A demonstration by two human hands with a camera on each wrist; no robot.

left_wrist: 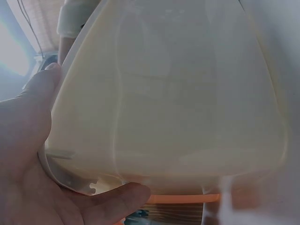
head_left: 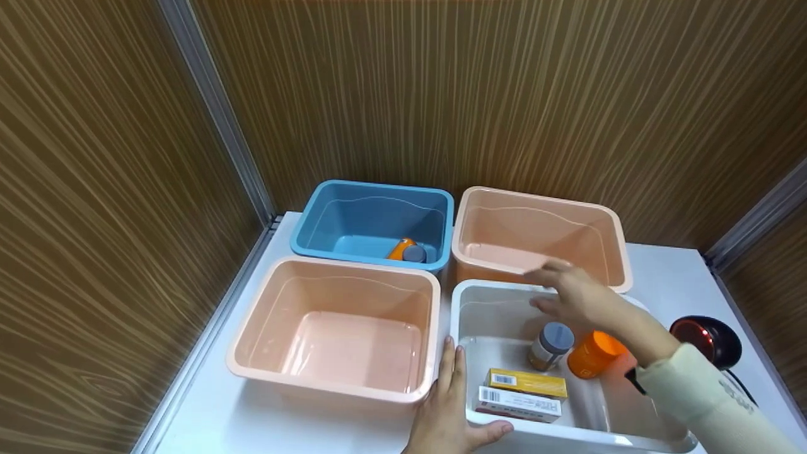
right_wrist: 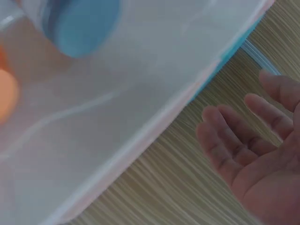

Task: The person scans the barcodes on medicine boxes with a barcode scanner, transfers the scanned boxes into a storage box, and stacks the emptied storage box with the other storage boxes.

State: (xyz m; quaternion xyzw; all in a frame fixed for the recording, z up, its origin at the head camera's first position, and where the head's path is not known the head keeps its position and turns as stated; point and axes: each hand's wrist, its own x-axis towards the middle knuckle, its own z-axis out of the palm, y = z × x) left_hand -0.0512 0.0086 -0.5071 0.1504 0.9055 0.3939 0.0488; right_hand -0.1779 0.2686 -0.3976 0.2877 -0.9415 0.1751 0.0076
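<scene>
My right hand (head_left: 577,296) hovers over the far part of the white bin (head_left: 463,315), holding nothing, its fingers spread and slightly bent. Below it stand a jar with a grey-blue lid (head_left: 557,338) and an orange bottle (head_left: 586,359). A yellow box (head_left: 529,382) and a white box (head_left: 520,403) lie side by side near the bin's front wall. At the near left corner of this bin rests my left hand (head_left: 444,410), fingers straight along the outer wall and thumb by the front rim. The left wrist view shows this hand (left_wrist: 42,154) against the bin's outside wall (left_wrist: 168,108).
A peach bin (head_left: 359,268) stands left of the white one, with a second peach bin (head_left: 542,198) behind the white bin. In the blue bin (head_left: 391,189) at the back left lies an orange bottle (head_left: 399,248) with a grey lid. A black device (head_left: 715,340) with a red light sits at right.
</scene>
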